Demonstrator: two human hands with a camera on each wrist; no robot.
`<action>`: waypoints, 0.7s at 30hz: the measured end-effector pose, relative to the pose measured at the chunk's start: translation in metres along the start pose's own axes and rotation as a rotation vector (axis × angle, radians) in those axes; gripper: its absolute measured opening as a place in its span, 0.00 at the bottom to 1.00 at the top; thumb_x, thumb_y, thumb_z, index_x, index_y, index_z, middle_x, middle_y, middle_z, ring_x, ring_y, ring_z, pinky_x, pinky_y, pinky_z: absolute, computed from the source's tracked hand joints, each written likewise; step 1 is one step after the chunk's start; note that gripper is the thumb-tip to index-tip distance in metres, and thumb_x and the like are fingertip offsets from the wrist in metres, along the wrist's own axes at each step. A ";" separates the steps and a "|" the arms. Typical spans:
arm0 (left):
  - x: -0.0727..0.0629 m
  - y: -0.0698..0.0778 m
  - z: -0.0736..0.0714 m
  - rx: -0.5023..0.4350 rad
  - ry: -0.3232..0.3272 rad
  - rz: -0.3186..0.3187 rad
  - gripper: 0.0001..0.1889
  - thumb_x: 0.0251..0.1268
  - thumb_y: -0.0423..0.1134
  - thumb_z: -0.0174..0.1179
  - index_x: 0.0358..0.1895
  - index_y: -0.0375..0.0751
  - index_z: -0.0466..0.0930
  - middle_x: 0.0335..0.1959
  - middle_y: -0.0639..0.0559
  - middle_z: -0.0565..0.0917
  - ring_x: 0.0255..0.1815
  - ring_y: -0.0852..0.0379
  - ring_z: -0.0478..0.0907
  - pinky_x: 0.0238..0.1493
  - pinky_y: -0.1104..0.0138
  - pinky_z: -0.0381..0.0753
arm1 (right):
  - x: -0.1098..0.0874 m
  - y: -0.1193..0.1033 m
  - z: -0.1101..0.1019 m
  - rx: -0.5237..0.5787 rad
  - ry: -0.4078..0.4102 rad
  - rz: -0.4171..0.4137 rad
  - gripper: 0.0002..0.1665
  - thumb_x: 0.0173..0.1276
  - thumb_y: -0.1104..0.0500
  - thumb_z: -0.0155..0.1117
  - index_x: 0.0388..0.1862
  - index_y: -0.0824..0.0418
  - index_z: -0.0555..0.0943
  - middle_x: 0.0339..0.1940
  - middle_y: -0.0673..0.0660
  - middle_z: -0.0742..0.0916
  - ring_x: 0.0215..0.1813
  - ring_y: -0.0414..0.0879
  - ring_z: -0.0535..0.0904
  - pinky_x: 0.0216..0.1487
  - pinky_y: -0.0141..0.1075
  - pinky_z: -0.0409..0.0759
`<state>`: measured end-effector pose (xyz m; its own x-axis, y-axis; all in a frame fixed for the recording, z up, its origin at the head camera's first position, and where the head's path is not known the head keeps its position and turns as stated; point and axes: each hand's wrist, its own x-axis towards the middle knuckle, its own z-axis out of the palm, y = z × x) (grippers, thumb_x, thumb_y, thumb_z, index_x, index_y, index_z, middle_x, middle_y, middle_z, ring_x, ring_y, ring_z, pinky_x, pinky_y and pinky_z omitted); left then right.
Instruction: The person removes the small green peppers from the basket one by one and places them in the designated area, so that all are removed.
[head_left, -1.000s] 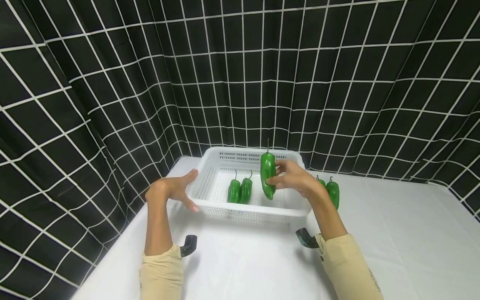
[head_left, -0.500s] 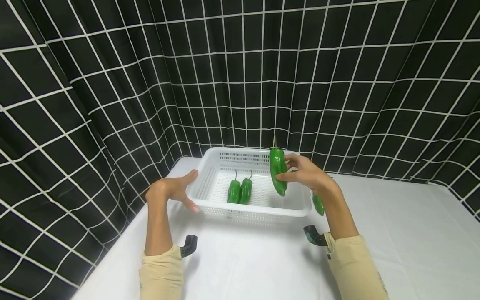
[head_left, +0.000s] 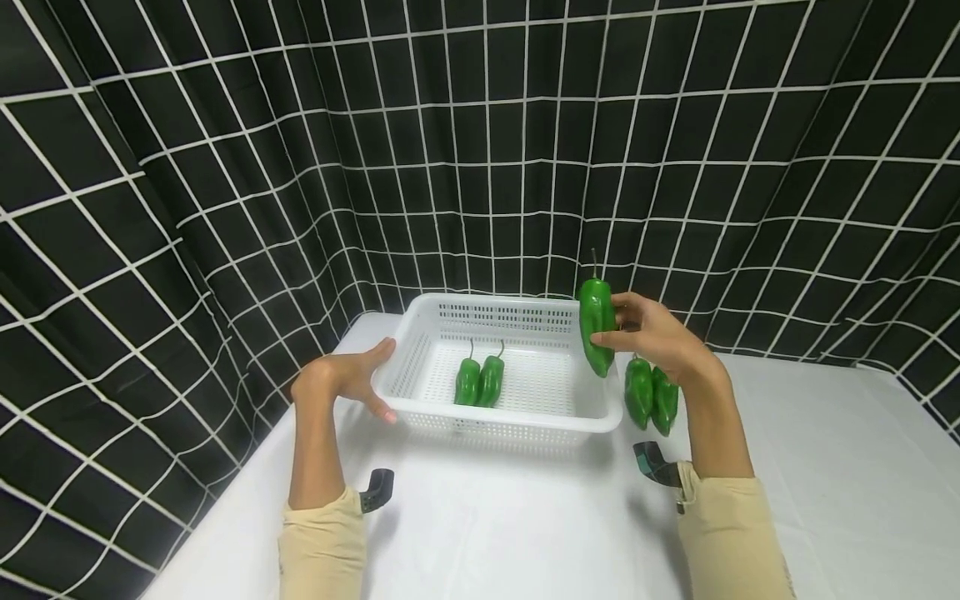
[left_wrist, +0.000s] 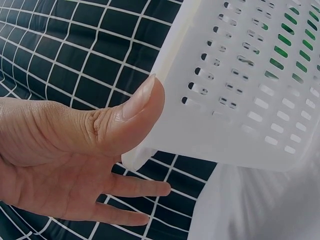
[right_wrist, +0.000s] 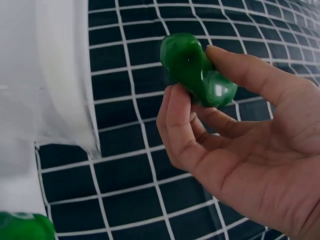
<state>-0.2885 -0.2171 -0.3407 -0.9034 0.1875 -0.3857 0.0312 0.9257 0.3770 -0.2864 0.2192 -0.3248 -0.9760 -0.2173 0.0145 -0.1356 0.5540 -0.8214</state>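
Observation:
My right hand (head_left: 663,337) pinches a green chili pepper (head_left: 597,321) between thumb and fingers, stem up, raised over the right end of the white basket (head_left: 510,421). In the right wrist view the right hand (right_wrist: 240,135) has the glossy pepper (right_wrist: 182,60) seen from its lower end. My left hand (head_left: 341,383) rests against the basket's left end, thumb and fingers spread. In the left wrist view the left hand (left_wrist: 70,145) has its thumb against the wall of the basket (left_wrist: 200,135), the visible fingers stretched out. Two green peppers (head_left: 480,382) lie side by side inside the basket.
Two more green peppers (head_left: 650,398) lie on the white tablecloth (head_left: 510,517) just right of the basket. A black curtain with a white grid (head_left: 480,142) hangs behind and around the table. A dark wrist mount (head_left: 377,490) sticks out by the left sleeve.
My right hand has carried the pepper rightward and up, from over the basket's middle to its right end. The two peppers on the table are now more exposed. The left hand has stayed put.

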 end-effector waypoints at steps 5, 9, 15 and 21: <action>-0.001 0.001 0.000 0.012 -0.004 -0.024 0.76 0.36 0.62 0.84 0.87 0.59 0.37 0.87 0.36 0.48 0.85 0.27 0.51 0.79 0.33 0.61 | -0.005 0.005 -0.012 -0.038 0.028 0.038 0.53 0.70 0.53 0.72 0.83 0.68 0.54 0.64 0.71 0.78 0.64 0.63 0.77 0.73 0.69 0.71; 0.000 0.001 0.000 0.019 -0.006 -0.016 0.76 0.36 0.62 0.84 0.87 0.58 0.37 0.87 0.36 0.48 0.85 0.27 0.51 0.80 0.34 0.60 | -0.008 0.009 -0.019 -0.047 0.047 0.081 0.55 0.70 0.51 0.71 0.85 0.68 0.51 0.66 0.71 0.77 0.66 0.64 0.77 0.73 0.68 0.72; 0.001 0.001 0.001 0.017 -0.005 0.002 0.76 0.36 0.61 0.84 0.87 0.55 0.37 0.87 0.36 0.47 0.85 0.27 0.50 0.80 0.34 0.59 | -0.012 0.018 -0.031 -0.060 0.082 0.139 0.56 0.71 0.50 0.70 0.86 0.67 0.49 0.69 0.73 0.75 0.65 0.67 0.78 0.73 0.71 0.69; -0.001 0.002 0.001 0.029 -0.007 -0.001 0.76 0.37 0.61 0.84 0.87 0.55 0.37 0.86 0.34 0.48 0.85 0.26 0.51 0.80 0.34 0.60 | -0.017 0.032 -0.045 -0.125 0.101 0.212 0.58 0.72 0.51 0.68 0.85 0.71 0.45 0.68 0.76 0.74 0.63 0.68 0.80 0.72 0.74 0.68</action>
<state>-0.2875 -0.2147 -0.3406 -0.9003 0.1887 -0.3922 0.0428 0.9351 0.3517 -0.2815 0.2773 -0.3257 -0.9960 -0.0083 -0.0885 0.0597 0.6752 -0.7353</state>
